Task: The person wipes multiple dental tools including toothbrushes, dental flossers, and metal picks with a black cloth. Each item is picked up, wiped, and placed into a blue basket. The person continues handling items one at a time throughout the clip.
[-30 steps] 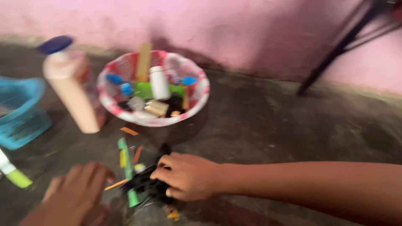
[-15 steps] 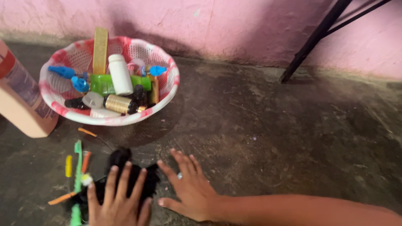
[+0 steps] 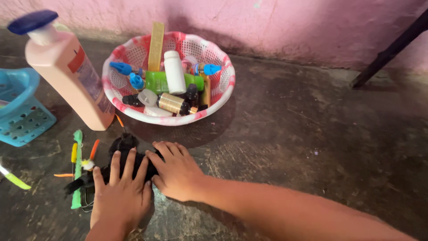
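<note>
We look down from the head cam at a dark, stained concrete floor (image 3: pixel 312 134) w/ a pink wall (image 3: pixel 290 22) behind. Both our hands lie flat, palms down, on a small black bundle (image 3: pixel 125 151) – soft-looking, exact kind unclear. Left hand (image 3: pixel 121 192) covers the bundle's near part, fingers straight and slightly spread, gripping nothing. Right hand (image 3: pixel 176 172) sits just beside it, touching the left, fingers slightly apart and pointing left onto the bundle's right edge; not clamped on anything.

Left of the bundle lie a green stick-shaped item (image 3: pixel 78 169), plus thin orange and yellow sticks (image 3: pixel 73 152) – scattered on the floor, close together.

Just beyond the hands stands a red-and-white perforated plastic bowl (image 3: pixel 220 67) holding small items: a white bottle (image 3: pixel 174 72), a green tube (image 3: pixel 157 82), blue-capped pieces, a gold-coloured tube (image 3: pixel 171 103), a flat tan stick (image 3: pixel 156 47) standing upright.

Left of the bowl, a tall peach pump bottle (image 3: pixel 71 76) w/ blue top, upright. At far left, a blue plastic basket (image 3: pixel 20 111), partly cut off by the frame edge.
</note>
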